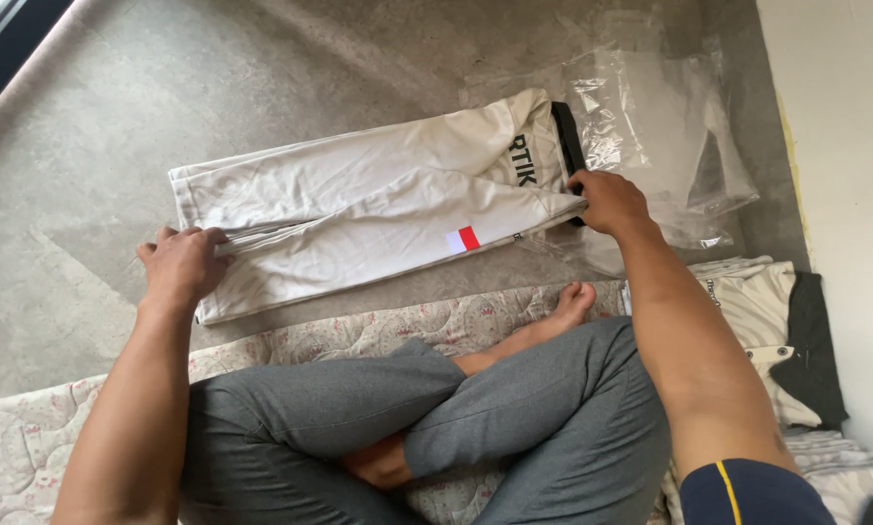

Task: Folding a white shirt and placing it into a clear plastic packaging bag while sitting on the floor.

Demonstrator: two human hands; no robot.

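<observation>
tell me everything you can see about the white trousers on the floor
The white trousers lie flat on the grey floor, folded lengthwise, legs stacked. Thin smooth fabric, black waistband at right, small red-and-white patch, dark lettering. The left hand grips the hem end; the right hand holds the waist, beside a clear plastic bag.

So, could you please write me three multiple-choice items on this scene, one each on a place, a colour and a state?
1. Where does the white garment lie?
A. On the grey floor
B. On the person's lap
C. On a chair

2. What colour is the garment's waistband?
A. Red
B. Black
C. Green

3. How is the garment held?
A. Left hand and right hand grip opposite ends
B. One hand alone lifts it
C. Neither hand touches it

Answers:
1. A, it is spread flat on the floor beside a clear plastic bag.
2. B, the band by the right hand is black.
3. A, each hand grasps one end.
</observation>
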